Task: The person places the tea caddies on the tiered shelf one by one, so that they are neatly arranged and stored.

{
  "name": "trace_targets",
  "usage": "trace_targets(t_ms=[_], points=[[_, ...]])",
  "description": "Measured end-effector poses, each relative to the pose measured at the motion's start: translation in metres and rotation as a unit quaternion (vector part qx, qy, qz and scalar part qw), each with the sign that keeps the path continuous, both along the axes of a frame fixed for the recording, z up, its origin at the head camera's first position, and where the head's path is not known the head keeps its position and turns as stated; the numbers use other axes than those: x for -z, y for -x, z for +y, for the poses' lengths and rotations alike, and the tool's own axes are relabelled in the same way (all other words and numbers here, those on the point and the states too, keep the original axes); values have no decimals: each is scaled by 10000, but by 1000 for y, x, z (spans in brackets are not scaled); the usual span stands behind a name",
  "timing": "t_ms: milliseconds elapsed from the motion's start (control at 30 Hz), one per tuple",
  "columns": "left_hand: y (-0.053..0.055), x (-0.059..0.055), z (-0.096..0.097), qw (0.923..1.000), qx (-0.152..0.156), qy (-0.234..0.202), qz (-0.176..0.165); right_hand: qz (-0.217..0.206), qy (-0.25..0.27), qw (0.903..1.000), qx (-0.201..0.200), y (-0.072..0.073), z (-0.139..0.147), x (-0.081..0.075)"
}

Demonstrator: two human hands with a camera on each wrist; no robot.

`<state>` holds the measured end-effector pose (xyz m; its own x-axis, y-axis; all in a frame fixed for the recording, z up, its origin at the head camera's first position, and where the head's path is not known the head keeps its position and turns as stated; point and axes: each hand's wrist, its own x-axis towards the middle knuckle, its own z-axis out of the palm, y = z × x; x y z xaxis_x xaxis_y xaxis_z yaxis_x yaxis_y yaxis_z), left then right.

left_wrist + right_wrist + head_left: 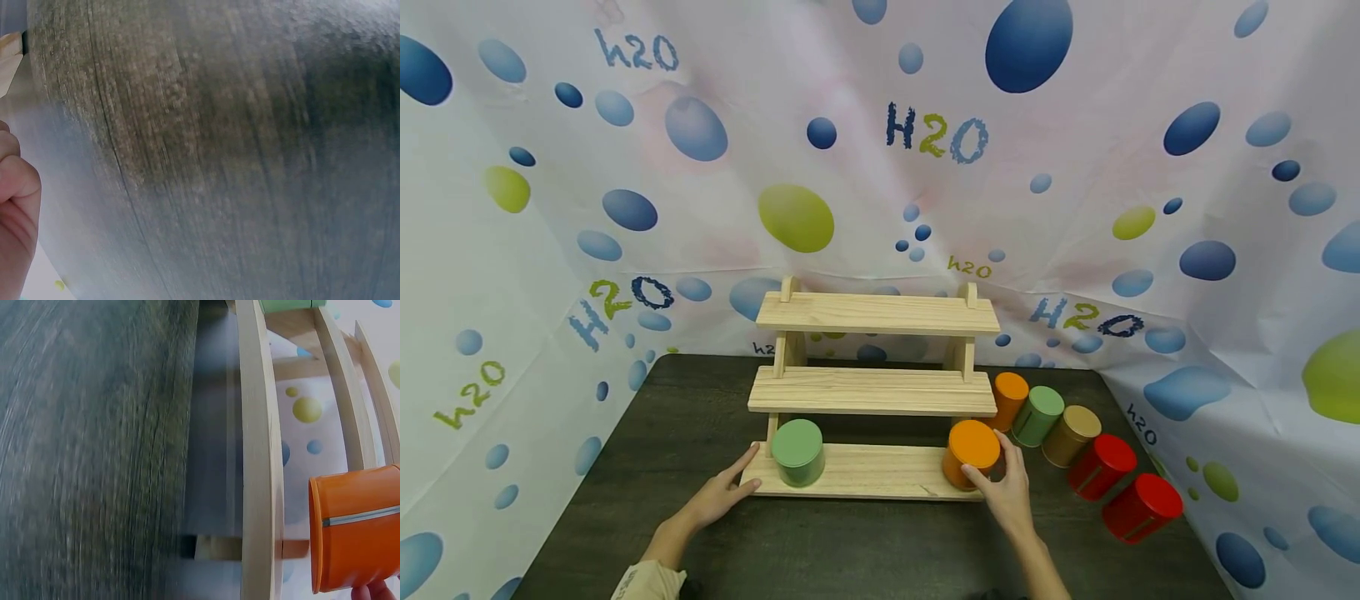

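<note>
My right hand [1009, 492] grips an orange canister [966, 458] over the right end of the bottom board of a three-tier wooden shelf [880, 471]. In the right wrist view, background shows between the base of the orange canister [356, 531] and the board. At that board's left end, my left hand [711, 500] touches the wood with thumb and index finger extended and spread. A green canister [797, 454] stands upright on the board close to those fingers. The left wrist view catches only part of the left hand [15, 200] at its edge.
Right of the shelf, several canisters line the dark table [850, 550]: orange [1011, 387], green [1039, 414], gold [1072, 436] and two red, one farther back [1102, 467] and one nearer [1142, 507]. A spotted sheet [880, 183] hangs behind and along the sides.
</note>
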<state>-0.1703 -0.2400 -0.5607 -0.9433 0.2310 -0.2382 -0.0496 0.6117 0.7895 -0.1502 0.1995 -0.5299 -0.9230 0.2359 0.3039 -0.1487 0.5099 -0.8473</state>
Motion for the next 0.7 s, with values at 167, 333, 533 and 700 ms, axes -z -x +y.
trace_targets(t_ms=[167, 333, 533, 700], points=[[0, 0, -1, 10000, 25, -35, -34, 24, 5, 9997, -240, 0, -9, 0], [0, -1, -1, 10000, -10, -6, -69, 144, 35, 9989, -441, 0, -19, 2], [-2, -4, 2, 9999, -17, 37, -100, 2, 67, 9982, -603, -2, -37, -8], [-2, -5, 2, 9999, -52, 14, -132, -30, 214, 9957, -899, -7, -58, -33]])
